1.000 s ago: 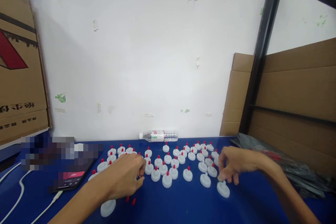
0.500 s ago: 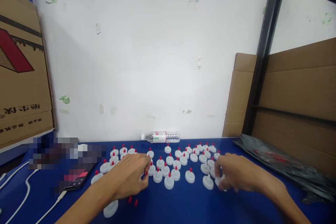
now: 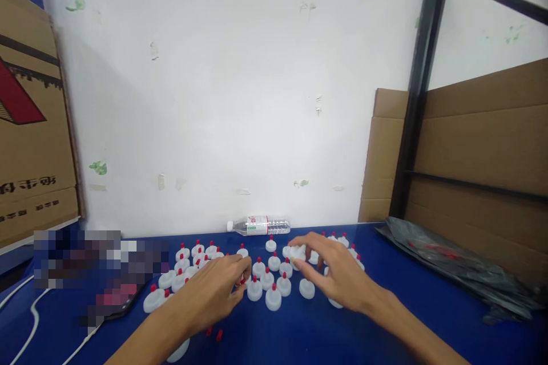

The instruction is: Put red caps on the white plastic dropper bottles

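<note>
My left hand [image 3: 225,284] is closed in a pinch on a small red tip [image 3: 243,281], over the left-centre of the blue table. Between the thumb and fingers of my right hand [image 3: 331,271] is a white nozzle cap [image 3: 297,252], held just above other caps. Several round white caps with red tips stand around both hands, such as this one [image 3: 273,298] between them. Two loose red tips [image 3: 220,335] lie below my left wrist. Another white cap [image 3: 178,351] is partly covered by my left forearm.
A clear plastic bottle [image 3: 261,225] lies along the wall at the back. To the left are a blurred-out dark device [image 3: 128,291], white cables [image 3: 32,319] and a cardboard box [image 3: 38,148]. Grey plastic bags [image 3: 454,265] lie at the right, near a dark metal frame [image 3: 417,102].
My right hand has moved left from the right-hand caps and now has a white nozzle cap in its fingers. My left hand stays nearly in place. The view has shifted slightly.
</note>
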`<state>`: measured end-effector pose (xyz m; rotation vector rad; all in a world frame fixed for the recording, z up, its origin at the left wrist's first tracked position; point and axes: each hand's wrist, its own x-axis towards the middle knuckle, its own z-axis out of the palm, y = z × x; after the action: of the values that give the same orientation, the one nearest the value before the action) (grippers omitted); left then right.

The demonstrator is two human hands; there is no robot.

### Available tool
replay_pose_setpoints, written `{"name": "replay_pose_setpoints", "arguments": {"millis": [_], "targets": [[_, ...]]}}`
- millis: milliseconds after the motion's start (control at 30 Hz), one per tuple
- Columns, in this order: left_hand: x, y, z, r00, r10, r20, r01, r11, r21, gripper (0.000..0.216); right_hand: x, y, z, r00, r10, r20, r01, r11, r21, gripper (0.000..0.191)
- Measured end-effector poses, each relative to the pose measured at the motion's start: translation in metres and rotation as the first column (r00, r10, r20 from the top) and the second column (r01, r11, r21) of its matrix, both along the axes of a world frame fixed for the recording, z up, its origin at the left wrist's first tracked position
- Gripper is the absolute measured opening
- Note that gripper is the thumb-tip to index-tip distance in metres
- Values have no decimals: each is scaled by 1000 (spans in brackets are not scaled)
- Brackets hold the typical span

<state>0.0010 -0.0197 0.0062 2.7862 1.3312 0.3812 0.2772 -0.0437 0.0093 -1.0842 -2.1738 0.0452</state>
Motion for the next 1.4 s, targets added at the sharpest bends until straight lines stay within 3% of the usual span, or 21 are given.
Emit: {"name": "replay_pose_setpoints", "arguments": {"millis": [100,367,633,800,1033,1133,1233,1400], "targets": [[1,3,-5,999,-30,33,29,999,31,11,-12,-2,-12,995,78,64,-83,994,78,27],[9,3,-13,974,-126,189,101,985,137,14,-14,1,-24,988,67,139,-75,996,52,23],[20,-6,-25,852,-227,472,162,971,173,10,-17,-3,-24,970,151,189,-153,988,-3,20],[23,-11,-26,836,-243,492,192,969,153,9,-18,-3,-29,971,174,163,-184,982,47,20],[26,-13,-23,824,-109,556,107,994,36,12,-17,1,-35,967,252,-31,-237,939,248,30],[26,-11,-25,863,-170,475,94,979,180,17,-18,2,-38,969,247,-20,-227,919,323,34],[27,-12,-25,888,-277,368,174,942,288,33,-20,0,-37,969,248,-20,-225,907,357,34],[30,-23,-16,869,-255,424,205,966,160,40,-25,-7,-33,961,276,-29,-243,889,389,35]]}}
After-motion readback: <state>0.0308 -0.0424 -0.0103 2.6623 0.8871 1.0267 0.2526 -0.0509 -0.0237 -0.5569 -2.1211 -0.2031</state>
